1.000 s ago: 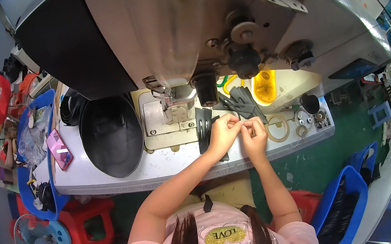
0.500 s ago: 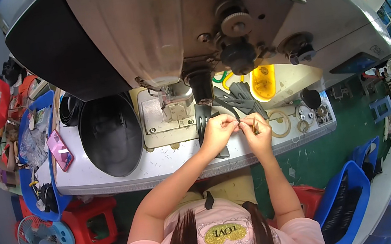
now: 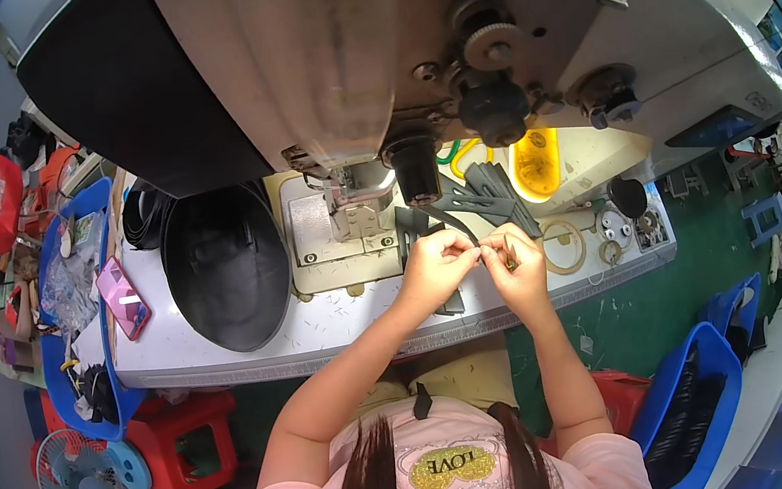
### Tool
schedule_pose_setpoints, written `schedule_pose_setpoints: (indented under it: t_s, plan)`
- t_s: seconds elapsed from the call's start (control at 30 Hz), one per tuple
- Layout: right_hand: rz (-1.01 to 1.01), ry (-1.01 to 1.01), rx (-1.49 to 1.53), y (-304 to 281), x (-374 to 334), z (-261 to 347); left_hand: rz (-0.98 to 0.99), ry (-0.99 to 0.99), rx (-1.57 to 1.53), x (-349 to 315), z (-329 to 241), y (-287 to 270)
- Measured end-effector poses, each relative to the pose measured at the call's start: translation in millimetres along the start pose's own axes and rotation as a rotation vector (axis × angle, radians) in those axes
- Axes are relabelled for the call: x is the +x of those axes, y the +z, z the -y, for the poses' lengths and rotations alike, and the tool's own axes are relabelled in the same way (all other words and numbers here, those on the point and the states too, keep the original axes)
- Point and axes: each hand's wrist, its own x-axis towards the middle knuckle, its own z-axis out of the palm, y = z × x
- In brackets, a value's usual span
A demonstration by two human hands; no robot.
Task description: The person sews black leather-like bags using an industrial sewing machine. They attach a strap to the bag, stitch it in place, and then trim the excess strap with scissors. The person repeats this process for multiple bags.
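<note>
The left hand (image 3: 440, 264) and right hand (image 3: 521, 278) meet fingertip to fingertip, pinching the near end of a dark strip (image 3: 453, 222), which arcs over the white table (image 3: 351, 317) beside the dark pile (image 3: 484, 192); something small sits in the right hand's curled fingers, its kind unclear; so slight a pinch could slip if the strip springs straight, or its free length could snag on the pile.

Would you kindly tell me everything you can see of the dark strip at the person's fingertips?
The dark strip is narrow and smooth-looking, perhaps leather-like. It bends in a gentle arc, leading forward and leftward toward a black cylinder, where its far end is hard to make out. The left hand and right hand pinch its near end, partly hiding it.
</note>
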Motion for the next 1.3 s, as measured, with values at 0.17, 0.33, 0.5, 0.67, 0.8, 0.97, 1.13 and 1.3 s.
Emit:
schedule_pose_setpoints:
  t_s: [0.17,0.33,0.5,0.67,0.8,0.97,1.13,1.3]
  plan:
    - [-0.016,0.015,0.055,4.3,-3.0,-1.0,0.007,0.015,-0.002,-3.7,3.6,-2.8]
    - [0.048,0.070,0.141,4.9,-5.8,-2.3,0.025,0.071,0.031,-7.1,4.2,-7.0]
    - [0.071,0.105,0.116,9.6,-9.0,-6.9,-0.012,0.026,0.146,-15.5,6.9,-6.2]
    - [0.005,0.155,0.272,29.9,-20.0,-0.5,-0.058,0.036,-0.102,-24.9,19.5,-7.3]
    - [0.095,0.522,0.528,30.2,-27.8,3.5,-0.098,-0.047,-0.114,-33.9,15.8,-12.6]
    - [-0.106,0.575,0.590,3.2,-29.1,-2.4,-0.229,0.013,0.283,-40.3,35.0,-54.8]
    - [-0.027,0.637,0.512,-8.0,-23.7,-9.3,-0.207,-0.171,0.027,-47.3,20.9,-86.9]
    - [0.005,0.413,0.084,38.5,-29.5,-36.2,-0.197,-0.232,-0.013,-36.5,28.0,-61.7]
